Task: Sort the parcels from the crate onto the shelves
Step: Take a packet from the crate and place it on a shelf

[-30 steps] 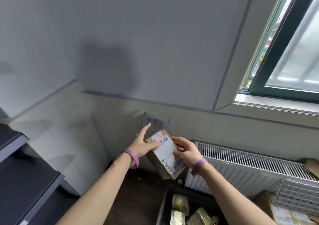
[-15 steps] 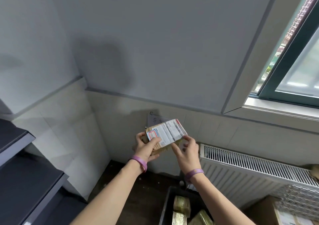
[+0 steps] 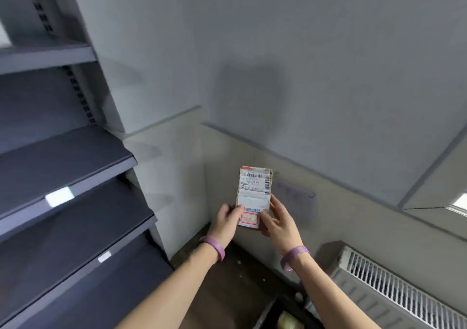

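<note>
Both hands' fingers (image 3: 278, 208) still grip the parcel (image 3: 254, 197), now turned upright, shelves (image 3: 75, 157) newly in view.

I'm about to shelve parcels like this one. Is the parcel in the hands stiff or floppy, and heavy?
The parcel is probably stiff: it stands upright above the left hand and right hand without sagging. Likely light, since fingertips alone hold its lower end. Its worn cardboard edge suggests it isn't slippery.

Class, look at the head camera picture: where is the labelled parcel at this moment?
The parcel is just right of centre, held upright by the left hand and right hand, in front of the wall corner, right of the shelves.
</note>
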Available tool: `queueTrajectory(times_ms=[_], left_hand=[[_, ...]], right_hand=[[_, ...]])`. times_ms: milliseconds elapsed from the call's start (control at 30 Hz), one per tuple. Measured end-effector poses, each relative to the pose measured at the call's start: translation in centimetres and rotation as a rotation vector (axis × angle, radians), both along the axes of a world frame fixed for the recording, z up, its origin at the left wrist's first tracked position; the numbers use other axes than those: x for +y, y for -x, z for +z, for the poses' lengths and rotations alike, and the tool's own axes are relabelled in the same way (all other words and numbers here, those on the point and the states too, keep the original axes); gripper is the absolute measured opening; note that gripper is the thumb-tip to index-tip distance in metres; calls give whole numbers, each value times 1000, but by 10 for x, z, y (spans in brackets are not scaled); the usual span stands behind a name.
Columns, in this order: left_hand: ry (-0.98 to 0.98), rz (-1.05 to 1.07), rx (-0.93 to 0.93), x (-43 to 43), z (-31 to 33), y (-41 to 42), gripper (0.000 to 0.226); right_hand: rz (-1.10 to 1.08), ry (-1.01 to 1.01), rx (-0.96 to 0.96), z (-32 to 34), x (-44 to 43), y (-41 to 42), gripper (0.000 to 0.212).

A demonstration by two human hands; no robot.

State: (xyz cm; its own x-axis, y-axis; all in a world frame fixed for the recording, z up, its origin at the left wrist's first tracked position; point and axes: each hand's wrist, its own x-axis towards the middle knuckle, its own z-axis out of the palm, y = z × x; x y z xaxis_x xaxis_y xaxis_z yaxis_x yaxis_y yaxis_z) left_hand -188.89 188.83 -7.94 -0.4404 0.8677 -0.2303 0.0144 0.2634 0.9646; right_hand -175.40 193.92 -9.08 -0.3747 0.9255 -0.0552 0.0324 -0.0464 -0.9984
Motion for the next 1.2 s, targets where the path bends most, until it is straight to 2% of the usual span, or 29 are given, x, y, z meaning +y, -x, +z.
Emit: queueTrajectory(times_ms=[67, 200, 300, 400, 733, 933, 1200], left_hand=[[-28, 99, -4, -19, 4, 2, 14], [-26, 264, -1, -67, 7, 0, 11], [10, 411, 9, -113, 0, 0, 22], [55, 545, -13, -161, -5, -3, 10], [21, 957, -114, -296, 1, -3, 25], [-26, 1084, -89, -361, 5, 3, 24], [-87, 1136, -72, -457, 12, 28, 27]], right_hand=[[60, -18, -27, -4, -4, 7, 39], [210, -24, -50, -16, -23, 20, 27], [365, -29, -55, -22, -55, 30, 27], [506, -55, -69, -28, -88, 41, 28], [875, -65, -89, -35, -202, 100, 22], [1011, -122, -104, -24, -260, 130, 22], [1079, -145, -92, -9, -353, 164, 22]])
